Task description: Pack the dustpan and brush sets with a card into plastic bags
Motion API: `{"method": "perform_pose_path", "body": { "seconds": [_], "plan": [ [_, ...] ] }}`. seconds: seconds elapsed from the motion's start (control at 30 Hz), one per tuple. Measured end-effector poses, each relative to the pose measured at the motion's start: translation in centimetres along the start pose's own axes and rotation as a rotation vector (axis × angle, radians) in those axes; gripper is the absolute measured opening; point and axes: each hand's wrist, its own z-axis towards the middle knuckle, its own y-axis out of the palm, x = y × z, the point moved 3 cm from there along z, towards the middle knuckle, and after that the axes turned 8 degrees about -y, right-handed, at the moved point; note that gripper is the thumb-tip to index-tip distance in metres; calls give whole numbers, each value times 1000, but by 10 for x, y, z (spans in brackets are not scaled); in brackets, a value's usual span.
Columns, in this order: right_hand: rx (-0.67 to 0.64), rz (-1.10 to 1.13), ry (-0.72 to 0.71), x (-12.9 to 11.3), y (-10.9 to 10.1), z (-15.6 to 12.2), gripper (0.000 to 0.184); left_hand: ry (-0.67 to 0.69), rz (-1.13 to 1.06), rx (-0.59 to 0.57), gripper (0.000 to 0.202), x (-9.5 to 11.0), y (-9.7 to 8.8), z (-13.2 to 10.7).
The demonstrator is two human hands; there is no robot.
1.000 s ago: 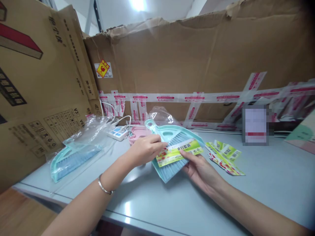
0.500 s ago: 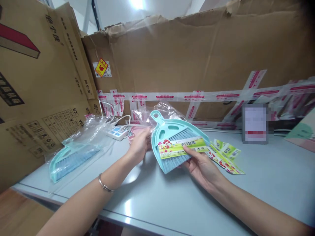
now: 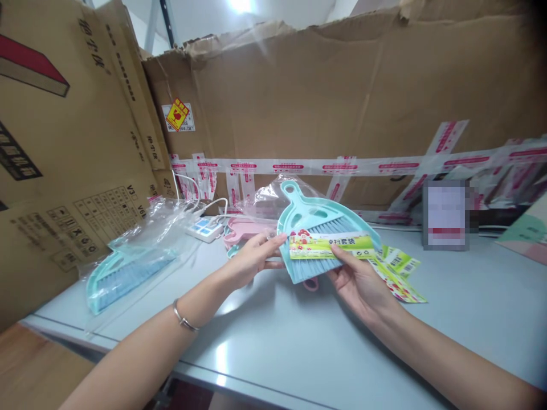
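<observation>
A turquoise dustpan (image 3: 309, 214) with a blue-bristled brush (image 3: 314, 272) nested in it is held up over the table, its looped handle pointing up. Across its front lies a green and yellow printed card (image 3: 318, 247). My right hand (image 3: 361, 287) grips the lower right side, thumb on the card and fingers behind. At the left edge, my left hand (image 3: 255, 261) pinches the pan beside the card's end; some of its fingers are hidden behind. A clear plastic bag (image 3: 270, 197) shows behind the pan.
Pink and turquoise dustpans (image 3: 243, 226) lie behind my left hand. Another bagged dustpan set (image 3: 128, 279) is at the left. Loose printed cards (image 3: 399, 279) lie at the right. A white power strip (image 3: 205, 229) and large cardboard boxes (image 3: 290, 102) stand behind.
The dustpan with its brush and card has shifted right and slightly up. My left hand has come right, from behind the pan's side onto its left edge. My right hand keeps its hold.
</observation>
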Motion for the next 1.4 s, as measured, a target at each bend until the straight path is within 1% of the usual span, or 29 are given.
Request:
{"method": "perform_pose_path", "body": {
  "seconds": [0.07, 0.13, 0.2, 0.27, 0.33, 0.47, 0.63, 0.73, 0.83, 0.93, 1.0, 1.07, 1.17, 1.33, 1.4],
  "plan": [
    [-33, -48, -27, 1, 2, -3, 47, 18, 11, 27, 47, -3, 4, 1],
    [-50, -84, -55, 1, 3, -6, 50, 71, 24, 18, 53, -6, 9, 1],
    [-42, -95, -85, 1, 3, -7, 51, 115, 9, 23, 63, -8, 15, 0],
    [-20, -85, -102, 1, 2, -8, 52, 111, -42, 63, 66, -11, 17, -1],
    [-4, -64, -107, 1, 2, -7, 52, 87, -83, 86, 61, -13, 17, -1],
    [34, -14, -100, 0, 1, -5, 55, 81, -118, 52, 52, -10, 15, -1],
    [74, 13, -65, -1, -2, 0, 56, 141, -94, 26, 52, -7, 12, 1],
    [61, -5, -60, -1, -2, 1, 57, 148, -107, 25, 46, -7, 10, 3],
    [41, -42, -61, 0, -1, -2, 61, 98, -108, 66, 45, -9, 9, 3],
    [13, -80, -64, 3, 1, -6, 61, 39, -86, 118, 56, -14, 14, 0],
    [-15, -105, -60, 5, 2, -9, 58, 49, -104, 158, 63, -17, 18, -1],
    [-47, -137, -47, 7, 2, -10, 58, 69, -129, 186, 64, -18, 19, -2],
    [-63, -205, -30, 5, 0, -8, 57, 78, -133, 187, 62, -15, 12, 0],
    [-18, -275, -82, -11, -6, 6, 45, 61, -38, 83, 53, 1, -8, 3],
    [-80, -275, -32, -18, -4, 12, 40, 18, -7, 88, 47, 8, -12, 1]
  ]
}}
